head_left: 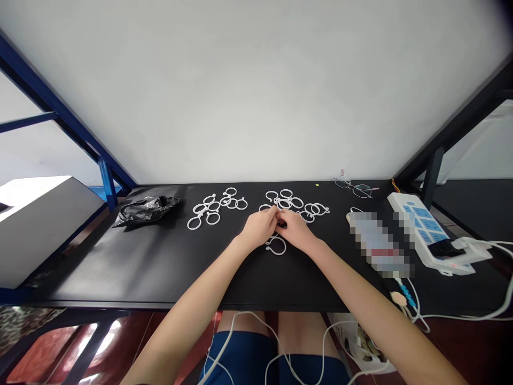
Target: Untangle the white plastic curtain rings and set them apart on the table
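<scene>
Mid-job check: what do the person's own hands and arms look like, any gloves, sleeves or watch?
The left hand and right hand wear no gloves, and no sleeve covers either forearm within the picture. No watch or bracelet shows at the wrists; finger jewellery is too small to tell. The only clothing visible is blue shorts.

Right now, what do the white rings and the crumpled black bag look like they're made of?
Rings: probably moulded plastic, matte white, thin and uniform, with small clasp nubs. Bag: seemingly thin plastic film, glossy black, with sharp crinkles that catch the light.
</scene>
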The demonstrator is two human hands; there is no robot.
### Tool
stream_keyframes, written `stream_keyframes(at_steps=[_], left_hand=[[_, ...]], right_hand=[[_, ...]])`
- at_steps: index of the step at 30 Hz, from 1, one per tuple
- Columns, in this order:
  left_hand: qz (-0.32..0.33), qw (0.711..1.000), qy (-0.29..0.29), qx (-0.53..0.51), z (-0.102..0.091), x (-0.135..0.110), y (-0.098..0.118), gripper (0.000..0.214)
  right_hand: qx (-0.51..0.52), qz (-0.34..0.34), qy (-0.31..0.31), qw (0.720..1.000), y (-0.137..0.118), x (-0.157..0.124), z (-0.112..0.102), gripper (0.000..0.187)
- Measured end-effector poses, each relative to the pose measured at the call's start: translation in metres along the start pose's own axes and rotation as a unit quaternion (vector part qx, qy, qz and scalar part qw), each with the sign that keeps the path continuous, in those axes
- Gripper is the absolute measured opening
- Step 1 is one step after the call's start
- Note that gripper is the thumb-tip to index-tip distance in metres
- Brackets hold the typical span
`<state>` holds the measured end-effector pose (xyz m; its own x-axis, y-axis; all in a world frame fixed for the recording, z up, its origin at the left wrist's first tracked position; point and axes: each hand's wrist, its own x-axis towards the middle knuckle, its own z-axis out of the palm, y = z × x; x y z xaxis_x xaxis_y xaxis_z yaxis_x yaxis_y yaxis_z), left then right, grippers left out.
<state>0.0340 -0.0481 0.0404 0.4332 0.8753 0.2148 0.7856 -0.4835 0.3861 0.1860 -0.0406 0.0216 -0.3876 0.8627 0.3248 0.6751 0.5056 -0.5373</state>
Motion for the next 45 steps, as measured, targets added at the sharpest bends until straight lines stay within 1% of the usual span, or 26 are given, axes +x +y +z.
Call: stream_keyframes(at_steps=[11,22,37,45], left_hand=[[0.006,1.000,-0.002,0.011,-0.0009,0.0001,0.0007,0.022],[0.015,1.000,0.009,0.015,0.0014,-0.0004,-0.0011,0.021],[0.009,1.000,0.008,0.013,0.0006,0.0003,-0.0004,0.020],[0.011,1.000,0.007,0.019,0.0006,0.0003,-0.0015,0.020]], right_hand=[[-0.002,-0.001,-0.006,1.000,0.0013,0.0001,0.0002,0.009],[0.004,0.007,-0.017,1.000,-0.0025,0.0003,-0.0023,0.010],[0.008,-0.008,0.001,1.000,0.0011,0.0005,-0.0003,0.013],[-0.008,-0.003,-0.010,1.000,-0.0004,0.0007,-0.0019,0.012]])
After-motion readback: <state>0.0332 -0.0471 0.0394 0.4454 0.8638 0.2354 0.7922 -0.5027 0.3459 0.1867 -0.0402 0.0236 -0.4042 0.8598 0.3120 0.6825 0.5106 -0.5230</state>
